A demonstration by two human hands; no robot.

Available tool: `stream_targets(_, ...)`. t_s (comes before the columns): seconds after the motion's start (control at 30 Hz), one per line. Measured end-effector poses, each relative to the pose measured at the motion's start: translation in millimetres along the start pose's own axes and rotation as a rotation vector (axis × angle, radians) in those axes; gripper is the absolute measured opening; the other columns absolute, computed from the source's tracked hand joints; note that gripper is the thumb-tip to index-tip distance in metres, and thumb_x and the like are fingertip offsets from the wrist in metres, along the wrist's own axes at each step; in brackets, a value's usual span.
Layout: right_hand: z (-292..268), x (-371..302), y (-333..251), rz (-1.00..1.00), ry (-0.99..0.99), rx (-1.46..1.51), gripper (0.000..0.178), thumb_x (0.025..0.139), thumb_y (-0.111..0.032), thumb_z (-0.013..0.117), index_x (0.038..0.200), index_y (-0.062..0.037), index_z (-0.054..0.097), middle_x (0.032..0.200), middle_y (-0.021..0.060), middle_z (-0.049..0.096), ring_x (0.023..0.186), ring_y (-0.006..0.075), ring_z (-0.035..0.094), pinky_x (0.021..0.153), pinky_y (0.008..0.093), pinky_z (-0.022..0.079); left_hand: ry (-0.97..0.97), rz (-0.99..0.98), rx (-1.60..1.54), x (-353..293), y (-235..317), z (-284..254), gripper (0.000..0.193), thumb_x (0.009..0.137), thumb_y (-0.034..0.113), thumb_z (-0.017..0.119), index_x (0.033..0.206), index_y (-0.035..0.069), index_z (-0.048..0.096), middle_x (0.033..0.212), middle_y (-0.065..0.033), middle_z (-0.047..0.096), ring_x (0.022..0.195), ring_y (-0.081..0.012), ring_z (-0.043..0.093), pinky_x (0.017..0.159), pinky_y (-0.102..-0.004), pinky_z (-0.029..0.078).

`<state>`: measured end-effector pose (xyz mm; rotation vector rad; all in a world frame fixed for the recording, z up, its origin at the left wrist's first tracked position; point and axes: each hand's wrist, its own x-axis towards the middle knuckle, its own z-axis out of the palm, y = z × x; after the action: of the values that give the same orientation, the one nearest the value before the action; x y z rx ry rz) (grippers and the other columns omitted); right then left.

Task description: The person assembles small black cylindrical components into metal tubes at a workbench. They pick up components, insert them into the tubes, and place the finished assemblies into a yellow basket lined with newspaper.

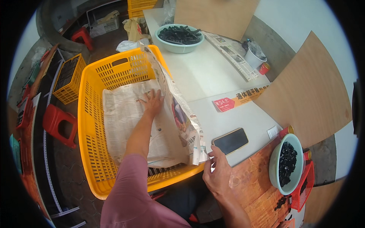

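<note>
A large yellow plastic crate [88, 125] with slotted walls stands before me, lined with sheets of newspaper [125, 121]. My left hand [151, 102] lies on the newspaper inside it, palm down and fingers spread. Along the crate's right side another newspaper sheet [175, 110] stands up and folds over the rim. At its near corner, my right hand [217, 171] has thumb and fingers closed on the sheet's edge. Below the paper, at the crate's near end, dark items [163, 170] show through a gap. A dark phone [230, 141] rests on the table close to my right hand.
On the white table [190, 72] sits a pale basin [178, 48] of black pieces. To the right are another basin [274, 167], a red basket [304, 186] and wooden boards [308, 95]. Red stools [61, 123] and a filled yellow crate [70, 78] stand left on the floor.
</note>
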<state>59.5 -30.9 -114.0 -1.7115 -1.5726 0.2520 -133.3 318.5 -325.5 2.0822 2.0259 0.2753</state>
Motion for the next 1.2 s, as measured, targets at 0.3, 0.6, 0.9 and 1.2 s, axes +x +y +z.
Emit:
stream_targets(0.3, -2.4, 18.3, -21.9, -0.324, 0.134, -0.298, 0.062, 0.075, 0.005, 0.067, 0.136, -0.0018, 0.058, 0.136, 0.0259, 0.055, 0.111, 0.0421, 0.061, 0.089, 0.0454, 0.054, 0.380, 0.302, -0.089, -10.3, -35.2, 12.1, 0.054, 0.105, 0.030, 0.050, 0.156, 0.017, 0.038, 0.164, -0.0096, 0.033, 0.153, -0.0323, 0.026, 0.122, -0.0604, 0.018)
stream_targets(0.6, 2.5, 49.2, -21.0, -0.439, 0.086, -0.659, 0.046, 0.086, -0.005, 0.060, 0.132, -0.0060, 0.065, 0.139, 0.0230, 0.057, 0.112, 0.0381, 0.062, 0.090, 0.0411, 0.051, 0.044, 0.252, 0.165, -41.7, -51.6, -0.7, 0.065, 0.101, 0.057, 0.045, 0.159, 0.028, 0.034, 0.167, -0.0089, 0.026, 0.153, -0.0398, 0.020, 0.116, -0.0721, 0.012)
stream_targets(0.9, -5.6, 60.3, -14.8, -0.311, 0.155, -0.805, 0.044, 0.086, -0.006, 0.061, 0.128, 0.0059, 0.062, 0.142, 0.0258, 0.054, 0.123, 0.0390, 0.058, 0.109, 0.0513, 0.039, 0.187, 0.288, -0.180, -14.5, -46.2, 31.8, 0.063, 0.103, 0.055, 0.043, 0.160, 0.029, 0.032, 0.166, -0.0099, 0.029, 0.152, -0.0432, 0.022, 0.118, -0.0683, 0.015)
stream_targets(1.2, 32.4, 78.9, -70.8, -0.882, -0.251, -0.973, 0.047, 0.091, -0.018, 0.055, 0.128, 0.0090, 0.064, 0.136, 0.0267, 0.059, 0.131, 0.0400, 0.054, 0.116, 0.0564, 0.034, 0.052, 0.240, 0.039, -32.7, -23.3, 15.4, 0.060, 0.106, 0.052, 0.038, 0.161, 0.030, 0.029, 0.168, -0.0095, 0.026, 0.153, -0.0448, 0.021, 0.119, -0.0691, 0.009)
